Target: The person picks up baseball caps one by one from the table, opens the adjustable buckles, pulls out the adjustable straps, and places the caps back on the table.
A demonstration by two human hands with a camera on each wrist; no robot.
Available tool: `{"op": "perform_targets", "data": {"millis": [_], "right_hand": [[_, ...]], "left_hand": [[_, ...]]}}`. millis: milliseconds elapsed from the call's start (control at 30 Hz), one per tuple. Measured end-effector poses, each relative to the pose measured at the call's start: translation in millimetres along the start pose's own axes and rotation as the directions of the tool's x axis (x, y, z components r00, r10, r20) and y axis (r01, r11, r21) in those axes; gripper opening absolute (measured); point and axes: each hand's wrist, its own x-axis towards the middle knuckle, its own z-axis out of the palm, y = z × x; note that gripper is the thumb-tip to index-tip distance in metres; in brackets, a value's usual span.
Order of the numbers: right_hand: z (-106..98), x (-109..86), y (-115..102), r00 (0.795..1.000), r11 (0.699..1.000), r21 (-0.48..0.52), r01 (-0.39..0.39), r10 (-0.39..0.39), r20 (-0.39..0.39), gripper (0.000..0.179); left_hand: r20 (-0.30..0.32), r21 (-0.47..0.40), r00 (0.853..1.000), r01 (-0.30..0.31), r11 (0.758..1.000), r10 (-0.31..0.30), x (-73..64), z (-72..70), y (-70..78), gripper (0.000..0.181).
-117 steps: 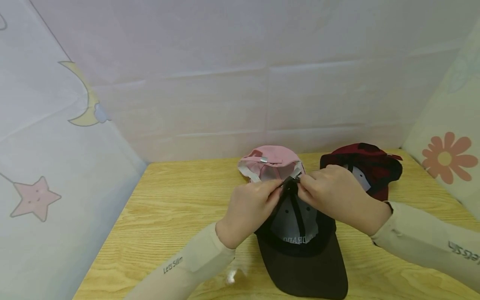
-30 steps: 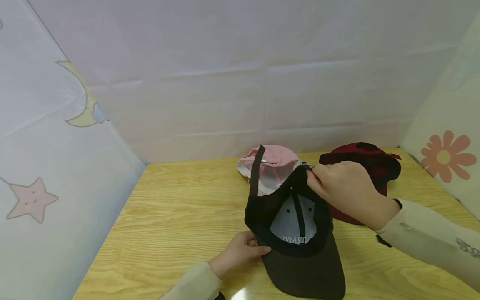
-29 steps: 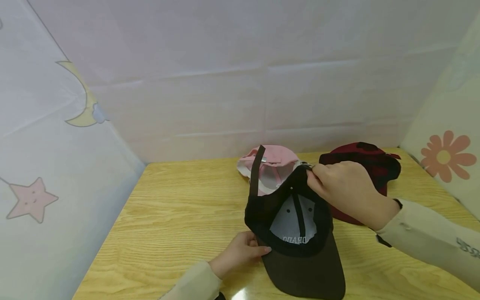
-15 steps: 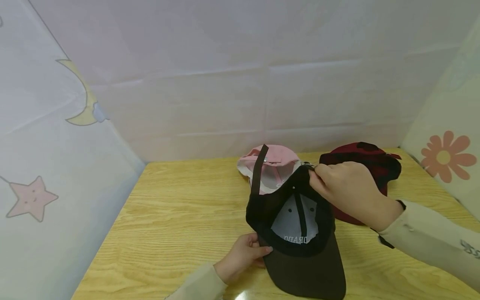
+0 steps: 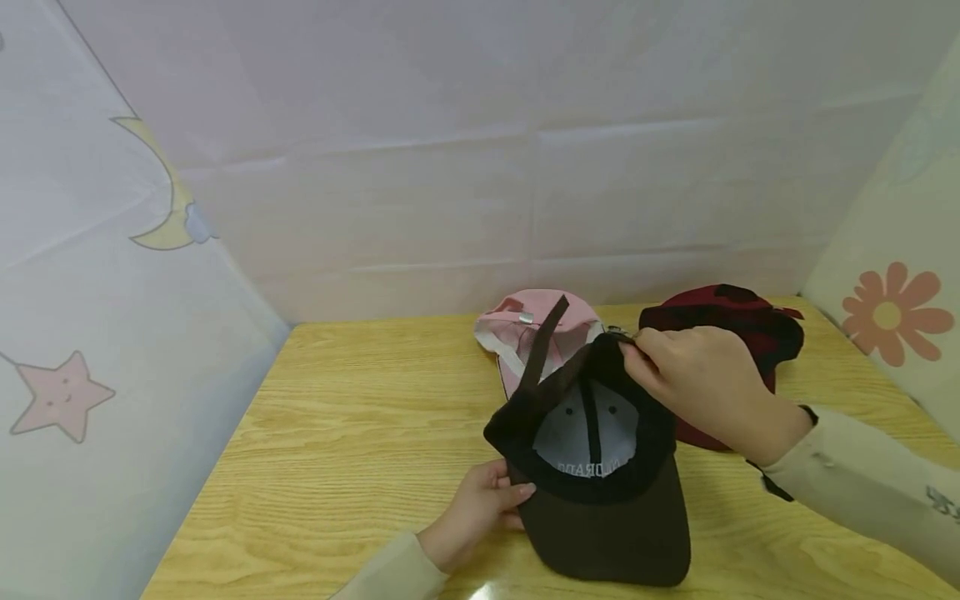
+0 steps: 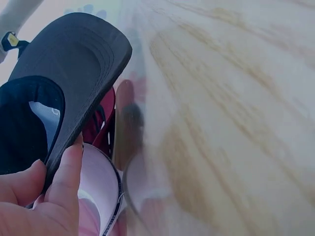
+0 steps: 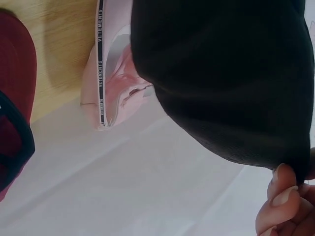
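Note:
A black baseball cap (image 5: 607, 542) is held with its inside facing me and its brim toward the front of the table. My left hand (image 5: 480, 512) pinches the cap's left side where brim meets crown, thumb on top, as the left wrist view shows. At the back edge of the cap, near the buckle (image 5: 617, 331), my right hand (image 5: 697, 379) grips the fabric; its fingertips (image 7: 285, 196) pinch a corner in the right wrist view. The cap's loose strap (image 5: 542, 346) sticks up free on the left, in front of a pink cap (image 5: 551, 304).
The pink cap lies behind the black one on the wooden table (image 5: 360, 417). A red and black cap (image 5: 720, 300) lies at the back right, partly behind my right hand. Printed cloth walls (image 5: 405, 167) stand at the back and sides.
Earlier both hands were together at the cap's back strap; the strap now hangs apart from the buckle and my left hand has moved down to the brim. Lately the strap has swung rightward.

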Motion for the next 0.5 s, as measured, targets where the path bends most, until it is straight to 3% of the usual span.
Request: {"op": "perform_targets", "data": {"millis": [267, 500], "right_hand": [[0, -6.4, -1, 0.998, 0.999, 0.039, -0.022, 0.02, 0.059, 0.058], [3, -15.5, -1, 0.998, 0.999, 0.035, -0.014, 0.011, 0.06, 0.06]], "left_hand": [[-0.032, 0.024, 0.999, -0.023, 0.999, 0.024, -2.0, -6.9, 6.8, 0.016], [-0.05, 0.051, 0.998, -0.039, 0.998, 0.041, -3.9, -13.0, 15.9, 0.017]]}}
